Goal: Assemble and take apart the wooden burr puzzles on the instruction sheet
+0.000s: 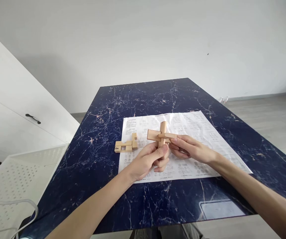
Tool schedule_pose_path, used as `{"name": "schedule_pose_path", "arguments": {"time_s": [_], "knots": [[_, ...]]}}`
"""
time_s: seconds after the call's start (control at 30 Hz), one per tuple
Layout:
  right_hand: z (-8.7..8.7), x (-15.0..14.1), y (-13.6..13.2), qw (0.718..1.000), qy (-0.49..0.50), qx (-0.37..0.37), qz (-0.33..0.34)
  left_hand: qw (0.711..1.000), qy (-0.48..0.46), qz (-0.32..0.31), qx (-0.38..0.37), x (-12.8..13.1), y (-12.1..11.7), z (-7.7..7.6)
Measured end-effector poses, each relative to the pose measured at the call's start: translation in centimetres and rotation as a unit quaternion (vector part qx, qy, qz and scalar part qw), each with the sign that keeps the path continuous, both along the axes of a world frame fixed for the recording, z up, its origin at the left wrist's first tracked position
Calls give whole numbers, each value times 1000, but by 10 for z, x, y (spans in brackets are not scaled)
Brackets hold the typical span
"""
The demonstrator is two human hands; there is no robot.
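Note:
Over the printed sheet (145,124), both hands hold a cross-shaped wooden burr puzzle (154,134) made of interlocked bars. My left hand (151,157) pinches the lower end of its upright bar between thumb and fingers. My right hand (189,147) is closed on the right ends of the sideways bars, thumb on the near side. To the left of my left hand, several loose notched wooden puzzle pieces (125,146) lie touching each other across the sheet's left edge. One piece carries a handwritten mark like a 3. Fingers hide part of the puzzle's lower side.
The dark blue marbled table (103,113) stands near a pale wall (138,43). At its near edge on the right lies a flat pale rectangular object (222,209). On the left are a white cabinet (13,89) and a perforated white surface (21,176) with a cable (34,207).

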State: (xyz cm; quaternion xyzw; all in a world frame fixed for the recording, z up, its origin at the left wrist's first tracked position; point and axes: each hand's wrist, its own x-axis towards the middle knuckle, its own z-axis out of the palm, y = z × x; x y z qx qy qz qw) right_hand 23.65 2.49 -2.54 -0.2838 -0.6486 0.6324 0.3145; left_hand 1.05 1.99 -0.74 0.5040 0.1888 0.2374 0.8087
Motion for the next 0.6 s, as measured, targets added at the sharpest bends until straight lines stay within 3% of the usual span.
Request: {"name": "schedule_pose_path", "arguments": {"time_s": [0.23,0.6], "knots": [[1,-1,0,1000,-1,0,-2,1000,-1,-1,-15,0,0,0],[10,-9,-3,998,-17,14,-66,996,7,86,-20,1,3,2]]}}
